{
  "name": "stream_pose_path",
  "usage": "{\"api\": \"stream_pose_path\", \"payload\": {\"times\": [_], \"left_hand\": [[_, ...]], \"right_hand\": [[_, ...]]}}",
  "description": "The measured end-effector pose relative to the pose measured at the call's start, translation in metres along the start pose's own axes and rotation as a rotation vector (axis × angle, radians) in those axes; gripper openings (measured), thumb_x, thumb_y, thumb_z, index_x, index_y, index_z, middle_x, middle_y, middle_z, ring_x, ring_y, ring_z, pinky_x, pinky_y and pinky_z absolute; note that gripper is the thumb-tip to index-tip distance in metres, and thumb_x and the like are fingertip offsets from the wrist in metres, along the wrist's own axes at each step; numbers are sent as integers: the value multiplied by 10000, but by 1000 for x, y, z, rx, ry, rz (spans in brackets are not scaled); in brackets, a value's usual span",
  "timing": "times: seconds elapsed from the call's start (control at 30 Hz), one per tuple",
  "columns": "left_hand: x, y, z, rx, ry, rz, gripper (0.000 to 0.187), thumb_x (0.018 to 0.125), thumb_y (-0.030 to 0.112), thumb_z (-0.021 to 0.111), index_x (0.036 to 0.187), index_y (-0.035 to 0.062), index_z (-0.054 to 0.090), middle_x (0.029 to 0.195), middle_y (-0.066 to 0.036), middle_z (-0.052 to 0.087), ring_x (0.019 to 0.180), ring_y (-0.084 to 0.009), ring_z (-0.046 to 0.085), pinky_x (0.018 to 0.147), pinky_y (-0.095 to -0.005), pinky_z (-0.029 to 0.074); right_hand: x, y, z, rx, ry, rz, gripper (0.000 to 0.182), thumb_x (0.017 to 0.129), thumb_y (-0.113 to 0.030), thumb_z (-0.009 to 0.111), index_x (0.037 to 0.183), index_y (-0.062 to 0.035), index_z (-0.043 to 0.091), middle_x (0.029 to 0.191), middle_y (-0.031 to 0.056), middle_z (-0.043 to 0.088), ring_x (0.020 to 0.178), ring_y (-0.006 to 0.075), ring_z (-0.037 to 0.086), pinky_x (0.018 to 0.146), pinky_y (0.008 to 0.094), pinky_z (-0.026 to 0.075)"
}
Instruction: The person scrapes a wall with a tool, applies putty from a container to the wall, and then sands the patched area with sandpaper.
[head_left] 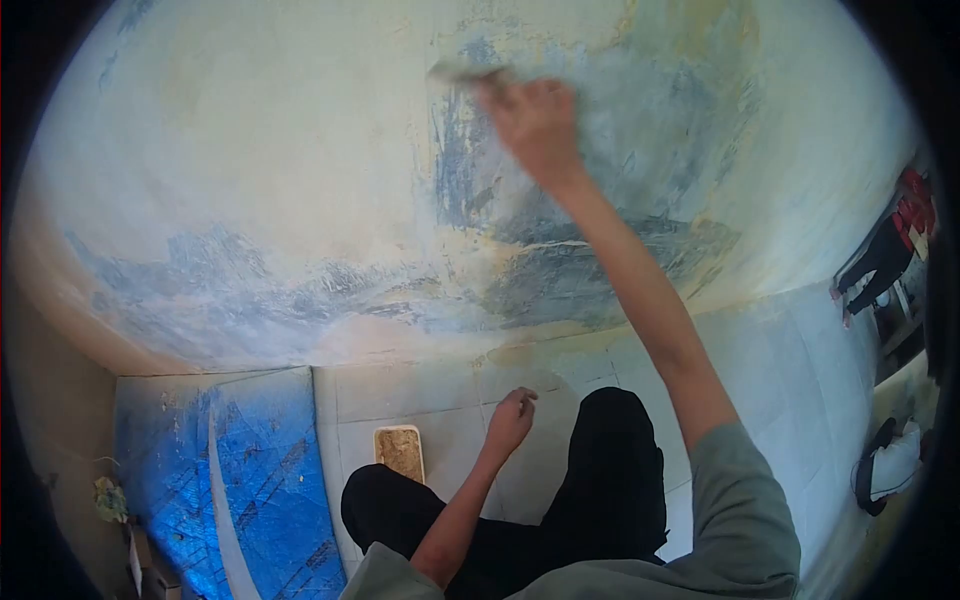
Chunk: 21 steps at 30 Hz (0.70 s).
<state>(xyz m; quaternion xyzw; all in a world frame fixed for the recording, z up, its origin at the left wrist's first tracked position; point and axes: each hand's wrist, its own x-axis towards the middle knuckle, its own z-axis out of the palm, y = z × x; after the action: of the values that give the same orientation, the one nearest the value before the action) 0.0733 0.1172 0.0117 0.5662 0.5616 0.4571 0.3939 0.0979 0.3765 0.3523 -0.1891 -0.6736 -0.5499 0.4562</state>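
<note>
From the head view we look down on our own knees and up a patchy wall (300, 180), cream above and scraped to blue-grey below. Our right hand (535, 120) is raised high against it, fingers closed around a blurred tool (465, 72), likely a scraper or sanding block, whose working edge touches the wall just left of the knuckles. Our left hand (512, 418) hangs low and loosely curled over the tiled floor (420, 395), holding nothing we can see. A small brownish pad (400, 452) lies on the tiles near it, and blue sheeting (270, 480) covers the floor further left. We judge the step to be rubbing down the upper patch; the next stroke calls for steady pressure with the tool flat on the surface.
</note>
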Motion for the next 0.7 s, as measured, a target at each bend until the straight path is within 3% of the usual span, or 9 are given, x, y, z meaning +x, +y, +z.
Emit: {"api": "stream_pose_path", "payload": {"times": [0.03,0.1,0.13,0.17,0.23,0.33,0.47,0.6,0.7], "left_hand": [[0,4,-3,-2,1,5,155,848,54,541,984,32,612,872,-184,624,737,-309,626,662,-370,491],[2,11,-7,74,24,64,153,849,42,542,986,21,608,801,-142,608,662,-260,602,640,-351,485],[3,10,-8,66,22,67,153,849,42,542,986,21,608,801,-142,608,662,-260,602,640,-351,485],[5,6,-14,115,28,39,157,841,56,543,982,36,609,833,-161,620,718,-305,615,665,-383,490],[9,2,-24,154,32,14,160,834,70,545,979,50,610,864,-181,633,775,-350,627,690,-415,495],[11,-6,-37,235,49,-44,156,835,100,551,979,58,595,888,-170,640,790,-349,629,700,-427,492],[16,-13,-35,239,116,-17,154,841,110,549,979,61,597,878,-161,640,783,-345,627,695,-423,492],[14,-12,-30,202,74,-33,155,845,106,544,985,64,595,891,-160,640,787,-346,629,697,-426,494],[18,-5,-27,191,48,-39,161,845,104,546,995,65,591,907,-163,639,786,-351,630,696,-428,495]], "right_hand": [[7,14,-5,-3,3,-4,285,823,-160,635,1107,-185,658,801,22,539,778,248,501,733,449,398],[16,34,-7,8,131,587,245,862,-158,597,1093,-193,669,946,5,580,865,230,537,793,399,423],[16,28,0,31,157,661,256,844,-158,621,1095,-184,670,939,11,581,862,236,537,763,411,416],[8,9,6,27,156,655,256,844,-158,621,1095,-184,670,939,11,581,862,236,537,763,411,416],[-7,-26,5,99,-79,146,282,823,-143,646,1100,-188,670,922,20,576,828,244,519,731,425,393],[-13,-23,-10,282,28,13,231,776,-92,674,989,-177,702,740,24,496,756,237,500,704,403,395],[-21,10,-12,13,117,585,307,729,-82,699,1022,-177,703,748,22,512,744,210,524,678,367,414],[-37,-24,-6,316,52,189,203,762,-63,662,933,-161,714,720,21,516,705,243,519,624,396,397],[-31,30,-14,170,86,265,163,754,-56,668,897,-127,704,730,36,524,719,248,528,625,394,406]]}}
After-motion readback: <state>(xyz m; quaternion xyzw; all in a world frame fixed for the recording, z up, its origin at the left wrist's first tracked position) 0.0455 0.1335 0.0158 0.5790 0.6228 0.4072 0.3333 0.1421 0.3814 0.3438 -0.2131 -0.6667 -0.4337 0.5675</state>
